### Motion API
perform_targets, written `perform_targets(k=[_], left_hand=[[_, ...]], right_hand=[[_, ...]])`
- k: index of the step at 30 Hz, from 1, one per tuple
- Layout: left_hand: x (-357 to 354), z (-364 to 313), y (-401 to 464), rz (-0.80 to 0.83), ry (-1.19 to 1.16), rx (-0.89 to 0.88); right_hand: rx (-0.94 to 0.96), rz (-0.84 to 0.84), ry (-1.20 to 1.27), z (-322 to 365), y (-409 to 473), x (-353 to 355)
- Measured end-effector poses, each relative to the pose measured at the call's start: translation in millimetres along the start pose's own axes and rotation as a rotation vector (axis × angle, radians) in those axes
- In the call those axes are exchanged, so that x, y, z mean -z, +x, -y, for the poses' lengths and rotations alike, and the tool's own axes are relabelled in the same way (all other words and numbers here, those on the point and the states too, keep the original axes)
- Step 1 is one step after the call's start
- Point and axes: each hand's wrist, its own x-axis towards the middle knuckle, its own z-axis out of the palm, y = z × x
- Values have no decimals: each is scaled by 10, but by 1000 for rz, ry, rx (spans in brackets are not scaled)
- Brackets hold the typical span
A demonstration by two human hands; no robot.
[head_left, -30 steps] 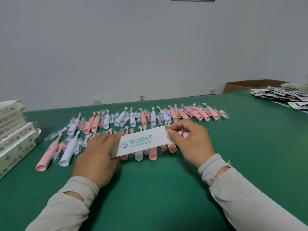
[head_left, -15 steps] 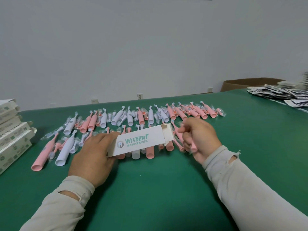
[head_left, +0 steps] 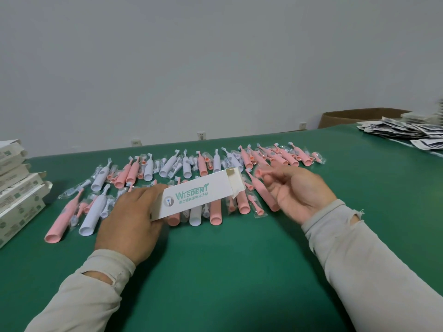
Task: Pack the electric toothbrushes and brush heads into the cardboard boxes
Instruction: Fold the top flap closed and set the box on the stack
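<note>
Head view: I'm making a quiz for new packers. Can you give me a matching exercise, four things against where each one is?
Things:
1. Wisdent box
2. pink brush head
3. stacked boxes
4. leaflets

Places:
a. far right of the table
b. in the right hand
c. left edge of the table
d. in the left hand, open end to the right

Pairs: 1-d, 2-b, 3-c, 4-a

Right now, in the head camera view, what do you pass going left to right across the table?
Stacked white boxes → left hand → Wisdent box it holds → right hand pinching a pink brush head → pile of leaflets.
</note>
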Motion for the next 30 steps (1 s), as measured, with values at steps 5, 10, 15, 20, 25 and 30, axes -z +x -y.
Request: perform_targets(k=[5,10,15,20,25,30], left_hand=[[-2,-13,-14,-12,23,7],[13,-18,-10,-8,10,10],[4,-17,-8,-9,24,3],[-4,-33,-10,-2,18,-28],[-7,-21,-6,18,12,-27],[2,-28,-5,-9,-13,1]], right_hand=[[198,-27,-233,-22,-9,-8],[409,-60,-358,-134,-31,-49],[464,-58,-511,-244,-26,-56],[443,-36,-420,-271,-37,-59],[531,-54,-586,-342,-33,-57],[518,-125,-718,-315,15,12]])
